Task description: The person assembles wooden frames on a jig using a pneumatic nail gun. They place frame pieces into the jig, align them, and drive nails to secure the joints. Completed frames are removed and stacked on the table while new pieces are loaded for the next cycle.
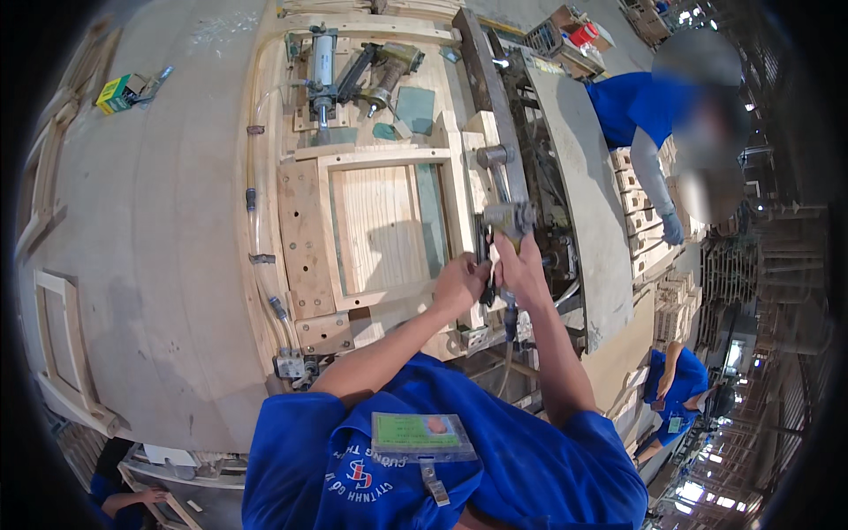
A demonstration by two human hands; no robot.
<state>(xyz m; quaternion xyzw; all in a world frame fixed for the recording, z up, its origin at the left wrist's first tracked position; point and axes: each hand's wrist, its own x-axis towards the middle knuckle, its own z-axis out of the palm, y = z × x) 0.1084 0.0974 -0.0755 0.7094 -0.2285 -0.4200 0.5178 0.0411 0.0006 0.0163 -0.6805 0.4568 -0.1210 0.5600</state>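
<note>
My right hand (pixel 521 269) is wrapped round the handle of a pneumatic nail gun (pixel 510 217), held over the right side of the wooden jig. My left hand (pixel 461 284) is closed at the gun's dark magazine, its fingertips partly hidden. An air hose hangs from the handle below my right hand. Left of the gun, a pale rectangular wooden frame (pixel 338 231) lies in the jig, with boards showing inside it. Beyond the frame, a second nail gun (pixel 387 78) lies on its side next to a pneumatic cylinder (pixel 324 66).
Clear air tubing (pixel 253 168) runs along the jig's left edge. A dark beam (pixel 495 88) and a grey panel (pixel 574 177) flank its right. A green-yellow box (pixel 119 94) stands at far left, above a wooden frame (pixel 55 327). Co-workers in blue are at right and lower left.
</note>
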